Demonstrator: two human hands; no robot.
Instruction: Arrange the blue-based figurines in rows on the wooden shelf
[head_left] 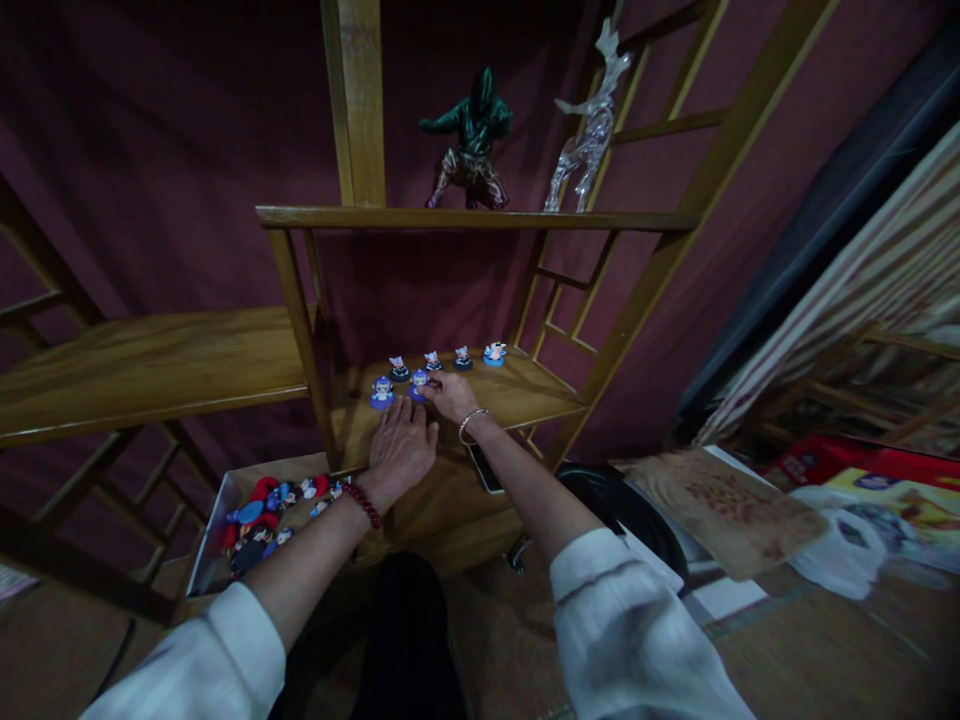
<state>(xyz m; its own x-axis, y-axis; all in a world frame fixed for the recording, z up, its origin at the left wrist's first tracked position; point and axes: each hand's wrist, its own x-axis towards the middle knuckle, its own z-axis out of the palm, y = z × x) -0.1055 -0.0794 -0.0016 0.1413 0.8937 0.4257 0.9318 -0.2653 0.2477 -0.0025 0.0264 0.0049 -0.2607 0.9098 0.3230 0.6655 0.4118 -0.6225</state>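
Observation:
My right hand (453,396) pinches a small purple figurine (418,384) that stands on the wooden shelf (525,398). Flat beside it, near the shelf's front edge, lies my left hand (403,445), fingers stretched out and pointing at the figurines. A second purple figurine (382,391) stands just left of the held one. Behind them is a row: a dark-based figurine (399,368) at the left, two more dark-based ones, and a blue-based figurine (494,353) at the right end.
A box (214,530) of colourful figurines sits at lower left. Above, an upper shelf (480,219) bears a green crouching statue (472,140) and a clear statue (591,125). A phone (486,468) lies below my right forearm. Plastic bag (844,550) at right.

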